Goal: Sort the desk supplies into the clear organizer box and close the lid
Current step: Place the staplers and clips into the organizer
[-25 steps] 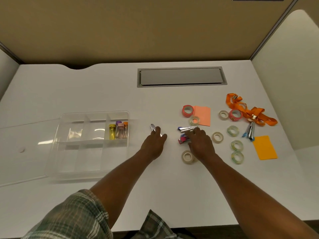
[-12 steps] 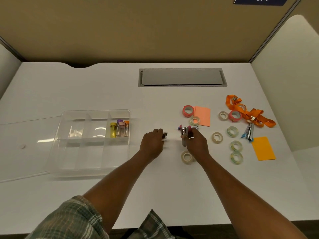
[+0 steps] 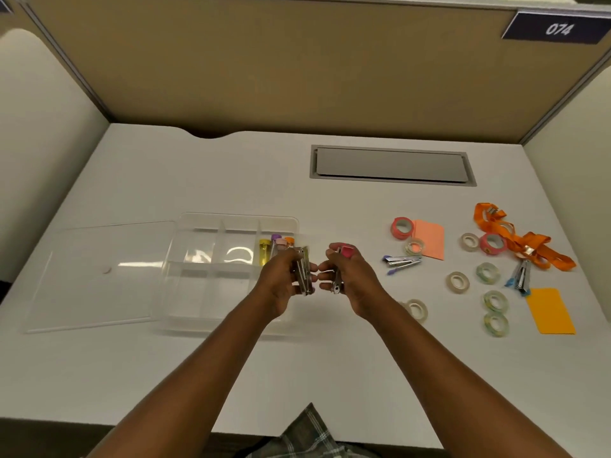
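Observation:
The clear organizer box (image 3: 185, 233) lies open at centre left, its lid (image 3: 96, 276) flat to the left. A few coloured tubes (image 3: 274, 247) stand in its back right compartment. My left hand (image 3: 281, 279) grips a small silver stapler (image 3: 303, 272) over the box's right edge. My right hand (image 3: 350, 279) holds a pink-ended silver stapler (image 3: 340, 269) just right of it. A purple stapler (image 3: 401, 261) lies on the desk to the right, with several tape rolls (image 3: 458, 281), a blue stapler (image 3: 520, 277), orange sticky pads (image 3: 550, 310) and an orange lanyard (image 3: 529, 242).
A grey cable hatch (image 3: 391, 165) is set into the desk at the back. Tan partition walls close off the back and both sides. One tape roll (image 3: 417, 309) lies close under my right forearm.
Both hands have picked up a small stapler each from the desk and lifted them left toward the box. The purple stapler stays on the desk. The camera has tilted up.

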